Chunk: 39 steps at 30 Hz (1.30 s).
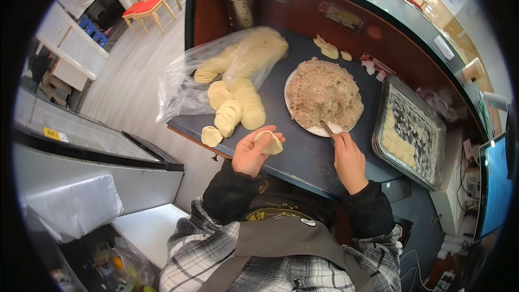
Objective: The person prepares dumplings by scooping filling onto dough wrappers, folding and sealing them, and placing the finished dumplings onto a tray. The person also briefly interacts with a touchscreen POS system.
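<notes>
In my left hand lies a round dough wrapper, held above the front edge of the dark counter. My right hand grips a thin spreading tool, whose tip reaches the near edge of a heap of minced filling. Under the heap is a white plate, its rim bare at the front. Left of it, stacks of dough wrappers spill out of a clear plastic bag. One loose wrapper rests at the counter's left edge.
Stacked metal trays stand at the right, the top one floured and holding rows of pale dumplings. Dough scraps lie behind the plate. A raised wooden panel bounds the back. A screen stands far right.
</notes>
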Each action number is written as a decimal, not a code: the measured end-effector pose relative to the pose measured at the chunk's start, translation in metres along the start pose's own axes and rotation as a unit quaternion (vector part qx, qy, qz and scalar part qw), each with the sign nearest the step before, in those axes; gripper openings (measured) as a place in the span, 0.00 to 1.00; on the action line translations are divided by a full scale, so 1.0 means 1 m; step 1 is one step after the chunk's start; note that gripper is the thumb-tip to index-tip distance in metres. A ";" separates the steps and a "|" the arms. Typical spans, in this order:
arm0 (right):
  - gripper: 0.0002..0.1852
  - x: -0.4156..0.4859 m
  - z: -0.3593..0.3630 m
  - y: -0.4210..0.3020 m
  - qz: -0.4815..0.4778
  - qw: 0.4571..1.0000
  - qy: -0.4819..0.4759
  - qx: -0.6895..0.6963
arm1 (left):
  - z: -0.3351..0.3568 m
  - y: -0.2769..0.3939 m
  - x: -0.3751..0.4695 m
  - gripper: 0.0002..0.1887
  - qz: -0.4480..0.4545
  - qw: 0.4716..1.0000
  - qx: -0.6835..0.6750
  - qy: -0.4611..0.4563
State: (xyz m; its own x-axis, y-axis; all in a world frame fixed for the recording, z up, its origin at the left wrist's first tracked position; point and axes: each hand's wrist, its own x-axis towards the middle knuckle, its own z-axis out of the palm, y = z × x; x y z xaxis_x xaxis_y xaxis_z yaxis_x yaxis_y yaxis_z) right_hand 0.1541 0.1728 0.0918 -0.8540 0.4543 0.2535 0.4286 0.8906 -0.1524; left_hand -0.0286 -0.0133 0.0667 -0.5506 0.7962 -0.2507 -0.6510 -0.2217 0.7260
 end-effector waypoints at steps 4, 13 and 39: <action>0.08 0.003 -0.027 0.012 0.012 0.998 0.058 0.036 | 0.006 -0.013 0.000 0.14 -0.041 0.994 -0.097 0.005; 0.06 0.001 -0.017 0.007 0.037 0.989 0.043 0.138 | 0.014 -0.025 -0.001 0.17 -0.034 0.991 0.107 -0.074; 0.06 0.003 -0.025 0.024 0.005 0.987 0.043 0.153 | 0.033 -0.036 0.009 0.20 -0.064 0.993 0.073 -0.071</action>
State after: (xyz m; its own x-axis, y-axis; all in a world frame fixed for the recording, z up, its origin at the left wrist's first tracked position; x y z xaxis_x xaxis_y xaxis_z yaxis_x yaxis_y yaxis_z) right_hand 0.1688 0.1960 0.1124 -0.8164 0.4743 0.3295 0.3161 0.8445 -0.4324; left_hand 0.0071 0.0206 0.0594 -0.3822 0.8863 -0.2616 -0.6230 -0.0380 0.7813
